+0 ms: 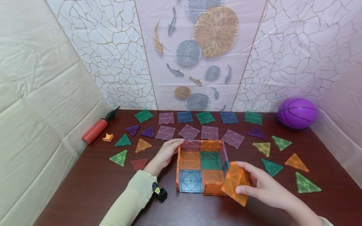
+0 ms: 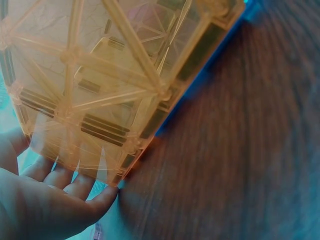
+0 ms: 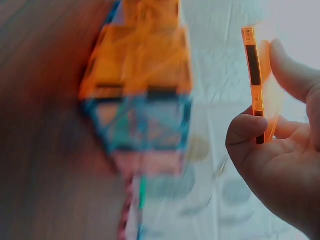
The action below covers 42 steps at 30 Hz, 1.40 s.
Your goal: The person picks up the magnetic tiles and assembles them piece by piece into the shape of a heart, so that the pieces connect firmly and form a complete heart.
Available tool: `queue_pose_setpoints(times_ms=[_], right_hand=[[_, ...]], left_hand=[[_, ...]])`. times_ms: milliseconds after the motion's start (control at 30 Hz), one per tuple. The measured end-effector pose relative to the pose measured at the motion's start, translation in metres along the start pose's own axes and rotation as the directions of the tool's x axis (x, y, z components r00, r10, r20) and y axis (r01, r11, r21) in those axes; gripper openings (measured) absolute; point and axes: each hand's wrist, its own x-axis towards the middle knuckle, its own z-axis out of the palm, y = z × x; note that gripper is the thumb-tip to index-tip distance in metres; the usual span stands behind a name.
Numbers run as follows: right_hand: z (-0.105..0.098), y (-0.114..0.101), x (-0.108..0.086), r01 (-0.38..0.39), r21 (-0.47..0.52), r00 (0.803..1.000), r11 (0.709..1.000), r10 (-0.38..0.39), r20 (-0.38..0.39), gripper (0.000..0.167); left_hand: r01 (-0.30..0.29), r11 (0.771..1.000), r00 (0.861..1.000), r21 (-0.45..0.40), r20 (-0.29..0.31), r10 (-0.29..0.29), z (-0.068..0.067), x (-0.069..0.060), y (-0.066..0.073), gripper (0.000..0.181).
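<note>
With my right hand (image 1: 261, 189) I'm pinching an orange tile (image 1: 235, 182) just beside the open box (image 1: 215, 189), near right corner; my left hand (image 1: 166, 153) is gripping its far left.

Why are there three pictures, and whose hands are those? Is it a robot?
No robot here: they belong to a person. The widest picture comes from a camera on the person's head, looking forward and down. The other two come from cameras on the wrists, each watching one hand up close. On the dark table stands a box built from see-through coloured tiles. Flat squares lie behind it, and triangles lie to both sides. There's also a purple ball and a red pump. The left hand touches the box's far left corner. The right hand holds an orange tile between thumb and fingers.
</note>
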Motion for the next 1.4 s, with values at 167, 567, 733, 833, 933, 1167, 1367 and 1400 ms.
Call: queue_pose_setpoints(times_ms=[167, 567, 733, 833, 933, 1167, 1367, 1400], right_hand=[[0.014, -0.020, 0.021, 0.063, -0.064, 0.998, 0.996, -0.062, 0.021, 0.040], [0.045, -0.030, 0.064, 0.105, -0.261, 0.994, 0.960, -0.095, 0.052, 0.024], [0.057, -0.021, 0.077, 0.116, -0.291, 0.992, 0.950, -0.097, 0.082, 0.024], [0.062, -0.017, 0.084, 0.130, -0.318, 0.990, 0.939, -0.103, 0.100, 0.022], [0.067, -0.013, 0.089, 0.154, -0.349, 0.985, 0.924, -0.117, 0.125, 0.019], [0.074, -0.004, 0.095, 0.218, -0.449, 0.972, 0.866, -0.152, 0.179, 0.014], [0.079, 0.003, 0.097, 0.249, -0.517, 0.965, 0.819, -0.165, 0.203, 0.012], [0.080, 0.004, 0.097, 0.250, -0.526, 0.965, 0.813, -0.164, 0.205, 0.012]], left_hand=[[-0.002, 1.000, 1.000, 0.003, 0.009, 0.002, 0.001, 0.000, 0.001, 0.038], [0.012, 1.000, 1.000, 0.000, -0.015, -0.012, 0.002, -0.001, 0.001, 0.035], [0.021, 1.000, 0.999, -0.009, -0.026, -0.021, 0.003, -0.001, 0.002, 0.034], [0.019, 1.000, 0.999, -0.016, -0.027, -0.019, 0.004, -0.001, 0.003, 0.034], [0.016, 1.000, 0.999, -0.021, -0.029, -0.016, 0.004, -0.001, 0.003, 0.033], [0.008, 1.000, 0.999, -0.021, -0.031, -0.009, 0.003, -0.001, 0.002, 0.033], [0.015, 1.000, 0.999, -0.015, -0.028, -0.015, 0.003, -0.001, 0.002, 0.033], [0.015, 1.000, 1.000, -0.013, -0.026, -0.016, 0.003, -0.001, 0.002, 0.033]])
